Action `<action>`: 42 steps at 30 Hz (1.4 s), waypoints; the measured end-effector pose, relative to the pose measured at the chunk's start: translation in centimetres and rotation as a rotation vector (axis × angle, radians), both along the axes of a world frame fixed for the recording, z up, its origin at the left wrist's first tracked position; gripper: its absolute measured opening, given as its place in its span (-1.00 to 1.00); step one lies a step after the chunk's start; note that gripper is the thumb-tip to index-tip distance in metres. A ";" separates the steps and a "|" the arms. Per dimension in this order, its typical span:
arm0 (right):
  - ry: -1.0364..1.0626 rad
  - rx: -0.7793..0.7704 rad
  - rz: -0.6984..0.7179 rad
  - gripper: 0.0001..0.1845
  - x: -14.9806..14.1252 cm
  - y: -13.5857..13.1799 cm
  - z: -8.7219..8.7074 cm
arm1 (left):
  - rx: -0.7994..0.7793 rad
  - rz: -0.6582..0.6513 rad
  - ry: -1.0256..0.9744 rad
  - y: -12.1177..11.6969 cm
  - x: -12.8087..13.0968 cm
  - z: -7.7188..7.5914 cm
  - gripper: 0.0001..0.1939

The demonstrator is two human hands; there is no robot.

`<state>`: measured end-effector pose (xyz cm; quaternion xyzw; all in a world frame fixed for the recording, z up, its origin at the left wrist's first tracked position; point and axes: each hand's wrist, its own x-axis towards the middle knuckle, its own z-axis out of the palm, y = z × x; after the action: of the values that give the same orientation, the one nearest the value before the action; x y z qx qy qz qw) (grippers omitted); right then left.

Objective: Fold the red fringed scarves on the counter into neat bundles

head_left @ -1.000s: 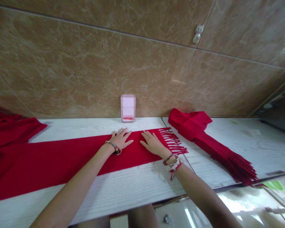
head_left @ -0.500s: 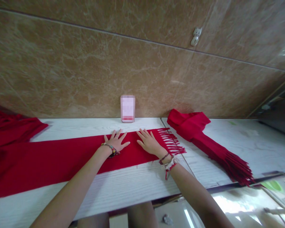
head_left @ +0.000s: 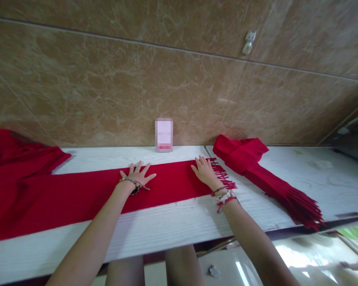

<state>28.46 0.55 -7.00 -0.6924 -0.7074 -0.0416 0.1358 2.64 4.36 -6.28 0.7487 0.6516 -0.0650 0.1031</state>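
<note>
A long red scarf [head_left: 170,182] lies stretched flat along the white wood-grain table [head_left: 167,226], with its fringe at the right end. My left hand [head_left: 138,176] rests on it palm down, fingers spread, left of the middle. Close to the fringe, my right hand [head_left: 205,172] lies on the cloth with its fingers extended, covering part of the tassels. Neither hand grasps anything. At the far left the scarf runs into a rumpled heap of red cloth [head_left: 24,157]; how they join is hard to make out.
A second red scarf [head_left: 256,169], folded and fringed, lies to the right, its tassels at the table's front edge. A small pale upright device [head_left: 164,135], its face blurred, leans against the brown marbled wall [head_left: 113,91]. A white cat-shaped hook [head_left: 249,41] is on the wall.
My right hand has slid right to the fringe, and my left hand has moved a little left, so the hands are farther apart. The scarf stays flat; the view has shifted slightly.
</note>
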 end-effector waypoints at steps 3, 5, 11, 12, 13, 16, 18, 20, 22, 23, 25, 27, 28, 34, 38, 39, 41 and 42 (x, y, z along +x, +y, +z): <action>0.051 0.048 0.282 -0.55 -1.3 -0.8 0.6 | 0.013 0.012 0.020 -0.2 -0.1 0.2 -0.29; 0.052 0.035 0.500 -0.59 -2.5 -1.9 1.0 | 0.023 -0.024 0.023 -0.3 0.2 0.4 -0.34; -0.035 0.046 0.751 -0.66 -6.7 -6.6 2.1 | 0.063 -0.189 -0.052 2.0 -0.6 1.4 -0.43; -0.051 0.050 0.766 -0.67 -7.5 -7.2 2.3 | 0.058 -0.214 -0.068 2.7 -1.1 1.7 -0.44; -0.073 0.050 0.783 -0.69 -8.3 -7.6 2.5 | 0.046 -0.232 -0.079 3.3 -1.6 1.9 -0.46; -0.163 0.042 0.832 -0.78 -10.5 -7.9 2.8 | 0.000 -0.255 -0.086 4.8 -3.1 2.5 -0.52; -0.233 0.036 0.839 -0.85 -11.7 -7.7 2.8 | -0.040 -0.268 -0.100 5.4 -3.8 2.7 -0.55; -0.288 0.023 0.828 -0.87 -12.5 -7.4 2.7 | -0.078 -0.280 -0.121 5.9 -4.1 2.7 -0.58; -0.314 0.017 0.802 -0.86 -12.9 -7.2 2.4 | -0.099 -0.290 -0.142 6.3 -4.0 2.5 -0.62; -0.316 0.022 0.785 -0.85 -13.0 -7.3 2.3 | -0.105 -0.296 -0.152 6.6 -3.8 2.3 -0.66; -0.312 0.041 0.744 -0.85 -13.1 -7.4 1.9 | -0.115 -0.310 -0.172 7.2 -3.3 2.0 -0.72; -0.311 0.067 0.702 -0.90 -13.2 -7.6 1.6 | -0.125 -0.326 -0.198 7.8 -2.6 1.7 -0.78; -0.313 0.084 0.683 -0.92 -13.1 -7.7 1.5 | -0.131 -0.334 -0.214 8.1 -2.2 1.5 -0.80; -0.361 0.115 0.632 -0.89 -12.6 -7.9 1.3 | -0.140 -0.364 -0.324 9.2 -0.8 1.0 -0.85; -0.363 0.098 0.661 -0.87 -12.2 -8.1 1.3 | -0.134 -0.346 -0.368 9.6 -0.8 0.9 -0.85; -0.360 0.104 0.668 -0.87 -12.1 -8.2 1.3 | -0.135 -0.338 -0.376 9.7 -0.8 0.9 -0.84; -0.355 0.125 0.668 -0.87 -11.9 -8.3 1.1 | -0.141 -0.319 -0.392 9.8 -0.8 0.9 -0.81; -0.355 0.138 0.662 -0.86 -11.8 -8.4 1.0 | -0.146 -0.310 -0.401 9.8 -0.8 0.9 -0.80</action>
<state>16.64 -7.81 -6.01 -0.3975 -0.9009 -0.1623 0.0637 1.82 14.14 -5.40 0.8280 0.4894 0.0226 0.2727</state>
